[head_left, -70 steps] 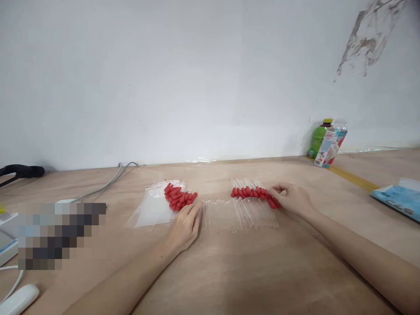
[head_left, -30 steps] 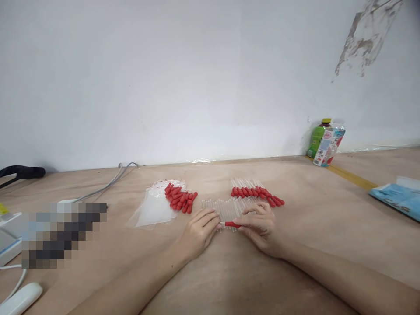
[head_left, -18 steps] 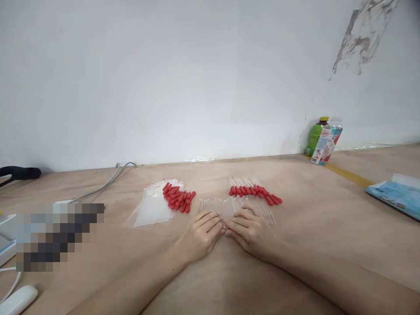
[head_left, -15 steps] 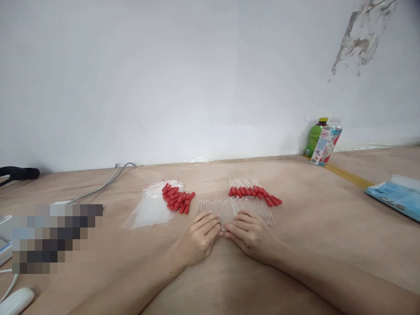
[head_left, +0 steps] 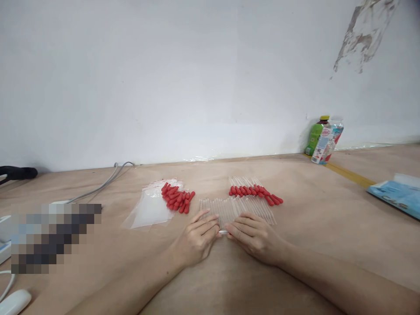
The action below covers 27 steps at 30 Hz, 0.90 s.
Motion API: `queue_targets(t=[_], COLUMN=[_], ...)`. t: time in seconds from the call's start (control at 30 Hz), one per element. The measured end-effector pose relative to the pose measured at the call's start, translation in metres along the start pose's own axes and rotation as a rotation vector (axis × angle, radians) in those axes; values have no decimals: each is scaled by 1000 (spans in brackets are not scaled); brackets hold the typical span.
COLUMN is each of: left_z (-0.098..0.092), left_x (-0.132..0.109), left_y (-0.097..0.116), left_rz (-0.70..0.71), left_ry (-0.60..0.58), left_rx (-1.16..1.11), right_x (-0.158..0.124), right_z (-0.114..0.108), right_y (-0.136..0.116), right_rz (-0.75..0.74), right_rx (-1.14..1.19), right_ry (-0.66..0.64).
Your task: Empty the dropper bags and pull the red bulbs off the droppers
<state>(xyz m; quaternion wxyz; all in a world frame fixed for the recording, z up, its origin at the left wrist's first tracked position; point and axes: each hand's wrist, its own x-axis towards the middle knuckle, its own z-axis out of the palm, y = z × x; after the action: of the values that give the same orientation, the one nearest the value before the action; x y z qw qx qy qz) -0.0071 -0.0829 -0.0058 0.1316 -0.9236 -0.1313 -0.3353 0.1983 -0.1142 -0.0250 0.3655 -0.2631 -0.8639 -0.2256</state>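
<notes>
A clear glass dropper tube (head_left: 223, 232) lies crosswise between my two hands. My left hand (head_left: 201, 234) pinches its left end, and my right hand (head_left: 251, 232) closes on the other end. What sits inside the right fingers is mostly hidden. Just beyond my fingertips is a row of loose clear glass tubes (head_left: 226, 208), side by side. Behind that row lie droppers with red rubber bulbs (head_left: 251, 190) fitted on their tubes. To the left, a pile of loose red rubber bulbs (head_left: 177, 197) rests partly on clear zip bags (head_left: 147, 210).
Two drink bottles (head_left: 323, 142) stand against the wall at the right. A blue packet (head_left: 395, 199) lies at the right edge. On the left are a grey cable (head_left: 105, 183), a blurred-out object (head_left: 55, 236), a white rounded device (head_left: 16, 302) and a black handle (head_left: 19, 173).
My hands have moved slightly apart, so more of the glass tube shows between them. The left index finger has lifted and straightened a little. The bulbs, bags and tube row look unchanged.
</notes>
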Motion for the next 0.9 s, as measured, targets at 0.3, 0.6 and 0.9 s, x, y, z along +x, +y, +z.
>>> queue_targets(t=[0.3,0.6,0.9], left_z=[-7,-10,-5], left_x=[-14,-25,-27], left_y=[-16,-45,-46], left_rz=[-114,-507,-454], left_ry=[58,-2,-209], left_rx=[13,179,435], right_x=[-9,-38,-73], right_z=[-28,-52,-49], right_y=[16,99,134], right_rz=[39,929,1364], right_rx=[-54,-68,117], right_ry=[64,159,-129])
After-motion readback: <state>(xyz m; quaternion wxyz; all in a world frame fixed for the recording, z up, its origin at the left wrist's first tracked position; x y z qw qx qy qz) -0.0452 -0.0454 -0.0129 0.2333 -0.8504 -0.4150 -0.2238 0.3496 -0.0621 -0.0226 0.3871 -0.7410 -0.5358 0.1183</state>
